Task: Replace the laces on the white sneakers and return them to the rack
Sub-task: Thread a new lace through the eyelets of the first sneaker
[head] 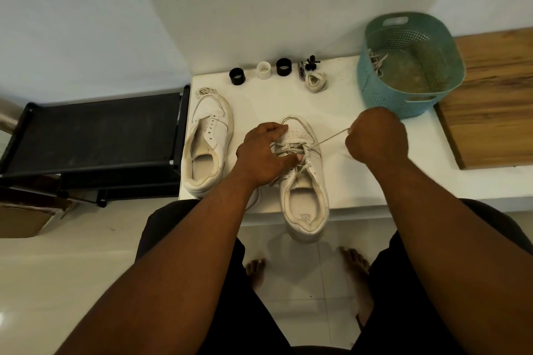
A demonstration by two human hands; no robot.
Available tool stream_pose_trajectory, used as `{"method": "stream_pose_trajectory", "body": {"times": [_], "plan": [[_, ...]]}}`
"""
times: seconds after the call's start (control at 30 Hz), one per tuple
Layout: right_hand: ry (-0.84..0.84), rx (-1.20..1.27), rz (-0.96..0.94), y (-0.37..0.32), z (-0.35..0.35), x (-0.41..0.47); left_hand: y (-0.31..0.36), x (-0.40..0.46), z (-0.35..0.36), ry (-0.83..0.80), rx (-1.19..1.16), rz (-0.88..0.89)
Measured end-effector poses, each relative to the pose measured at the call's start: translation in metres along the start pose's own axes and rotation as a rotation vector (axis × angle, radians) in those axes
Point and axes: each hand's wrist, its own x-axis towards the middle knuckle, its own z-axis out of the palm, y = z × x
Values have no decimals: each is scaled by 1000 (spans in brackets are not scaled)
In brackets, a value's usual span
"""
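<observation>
A white leather sneaker with laces partly threaded is set at the near edge of the white tabletop, its heel overhanging that edge. It is steadied by the left hand, whose fingers are laid spread over the lower eyelets, with the thumb side towards the toe. A thin pale lace end is drawn taut out to the right by the right hand, which is curled into a fist around it; the exact pinch between fingers and thumb cannot be told, as only the back of the hand is shown.

A second white sneaker without laces is placed near the left edge of the tabletop, with a loose coil of lace just beyond its toe. A bundled pale lace is seen near the far edge, beside two black rings, a white ring and small dark clips. A teal perforated plastic basket stands at the far right corner, with laces inside.

The task is judged to be less than half done: one sneaker is only partly laced, the other is bare, and the black shoe rack left of the tabletop carries no sneakers yet.
</observation>
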Motion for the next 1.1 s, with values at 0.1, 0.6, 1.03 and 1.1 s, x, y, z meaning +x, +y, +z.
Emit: {"method": "stream_pose_trajectory", "body": {"times": [0.1,0.6,1.03,1.1], "plan": [[-104,126,-63,1,-2,-3,0,1,0,-1,2,-3],[-185,155,-222,-9,-5,-12,0,1,1,9,-37,9],[-227,-5,-128,-3,0,-10,5,-2,-2,-8,-46,-24],[-262,83,-274,-19,0,-22,7,-2,-2,-15,-38,-30]]}}
